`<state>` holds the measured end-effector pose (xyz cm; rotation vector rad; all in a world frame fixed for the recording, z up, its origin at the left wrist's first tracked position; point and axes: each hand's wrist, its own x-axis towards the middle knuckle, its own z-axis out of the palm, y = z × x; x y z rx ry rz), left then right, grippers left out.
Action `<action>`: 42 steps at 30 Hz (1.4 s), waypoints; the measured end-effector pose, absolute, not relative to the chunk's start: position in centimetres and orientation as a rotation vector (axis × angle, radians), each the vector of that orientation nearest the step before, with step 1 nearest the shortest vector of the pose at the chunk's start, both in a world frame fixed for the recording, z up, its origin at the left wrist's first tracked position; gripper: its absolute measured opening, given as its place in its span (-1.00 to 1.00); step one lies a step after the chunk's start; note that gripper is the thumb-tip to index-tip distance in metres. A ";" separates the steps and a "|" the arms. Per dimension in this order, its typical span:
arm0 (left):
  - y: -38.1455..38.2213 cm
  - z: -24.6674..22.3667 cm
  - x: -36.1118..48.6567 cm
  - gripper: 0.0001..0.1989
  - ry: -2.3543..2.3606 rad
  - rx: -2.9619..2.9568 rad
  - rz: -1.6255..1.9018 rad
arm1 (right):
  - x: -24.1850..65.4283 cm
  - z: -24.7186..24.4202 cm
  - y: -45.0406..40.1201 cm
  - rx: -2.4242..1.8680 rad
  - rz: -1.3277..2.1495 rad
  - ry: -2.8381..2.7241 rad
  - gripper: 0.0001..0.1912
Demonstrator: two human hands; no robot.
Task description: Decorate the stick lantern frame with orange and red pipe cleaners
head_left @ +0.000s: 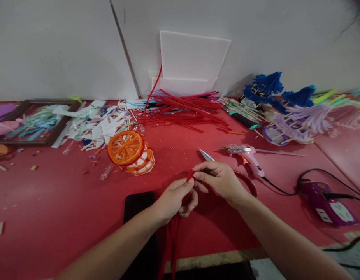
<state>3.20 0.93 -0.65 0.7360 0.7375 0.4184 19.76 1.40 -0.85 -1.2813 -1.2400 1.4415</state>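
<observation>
My left hand (176, 194) is closed round a few red pipe cleaners (174, 237), whose long ends hang down past the table's front edge. At their upper tips, my right hand (220, 179) pinches the same strands between thumb and index finger. Just beyond the right hand lies a pair of scissors (206, 155), its blades pointing away and its red handle (251, 184) partly covered by the hand and wrist. A black phone-like slab (137, 204) rests under my left forearm. To the left stands an orange pipe-cleaner piece (125, 148) with a spoked round top.
A pink glue gun (252, 158) with a glue stick is wired to a purple power box (328, 204) at right. Red pipe cleaners (182, 107) pile at the back. Blue (298, 96) and lilac (285, 128) umbrella-like pieces stand back right; scraps (105, 126) and a brown frame (29, 143) lie left.
</observation>
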 end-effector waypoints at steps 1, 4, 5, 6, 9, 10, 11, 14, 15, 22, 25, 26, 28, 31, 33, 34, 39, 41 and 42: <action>0.9 -0.7 3.2 -0.57 0.728 0.711 0.415 | 19.7 -0.8 1.4 -1.263 1.464 -1.233 -0.82; 1.0 -0.7 3.2 -0.51 0.702 0.619 0.410 | 19.5 -0.7 1.2 -1.225 1.486 -1.221 -0.85; 1.0 -0.7 3.1 -0.52 0.701 0.591 0.406 | 19.5 -0.7 1.2 -1.221 1.483 -1.225 -0.85; 1.0 -0.6 3.1 -0.54 0.705 0.570 0.400 | 19.5 -0.6 1.2 -1.222 1.472 -1.231 -0.85; 1.1 -0.5 3.1 -0.58 0.722 0.542 0.380 | 19.6 -0.8 1.3 -1.232 1.424 -1.265 -0.77; 1.1 -0.4 3.1 -0.58 0.722 0.539 0.372 | 19.7 -0.9 1.3 -1.239 1.400 -1.278 -0.73; 1.1 -0.4 3.1 -0.58 0.719 0.538 0.364 | 19.7 -1.0 1.3 -1.247 1.374 -1.289 -0.70; 1.1 -0.4 3.1 -0.60 0.724 0.543 0.359 | 19.9 -1.0 1.3 -1.280 1.307 -1.302 -0.77; 1.1 -0.5 3.1 -0.60 0.728 0.547 0.360 | 19.9 -1.0 1.3 -1.292 1.280 -1.309 -0.79; 0.9 -0.9 3.4 -0.63 0.822 0.614 0.406 | 19.5 -0.8 1.1 -1.345 1.152 -1.386 -0.87; 0.7 -1.0 3.6 -0.71 0.907 0.668 0.490 | 19.4 -0.8 1.0 -1.396 1.074 -1.406 -0.90; 0.7 -1.0 3.6 -0.73 0.936 0.690 0.522 | 19.4 -0.7 1.0 -1.411 1.043 -1.410 -0.91; 0.7 -1.0 3.6 -0.77 0.987 0.735 0.587 | 19.4 -0.7 1.0 -1.427 0.999 -1.407 -0.93; 0.8 -0.9 3.3 -0.81 1.105 0.979 0.677 | 19.4 -0.7 1.1 -1.419 0.990 -1.377 -0.94; 0.9 -0.8 3.1 -0.77 1.147 1.157 0.694 | 19.6 -0.8 1.2 -1.380 1.103 -1.279 -0.95; 0.9 -0.7 3.0 -0.72 1.142 1.205 0.686 | 19.7 -0.9 1.3 -1.350 1.188 -1.215 -0.95; 0.9 -0.6 3.2 -0.61 0.972 1.043 0.648 | 20.1 -1.4 1.6 -1.175 1.548 -0.958 -0.80; 0.9 -0.6 3.4 -0.60 0.903 0.916 0.657 | 19.9 -1.4 1.7 -1.114 1.660 -0.867 -0.71; 0.9 -0.6 3.4 -0.60 0.884 0.867 0.661 | 19.8 -1.4 1.7 -1.088 1.709 -0.828 -0.68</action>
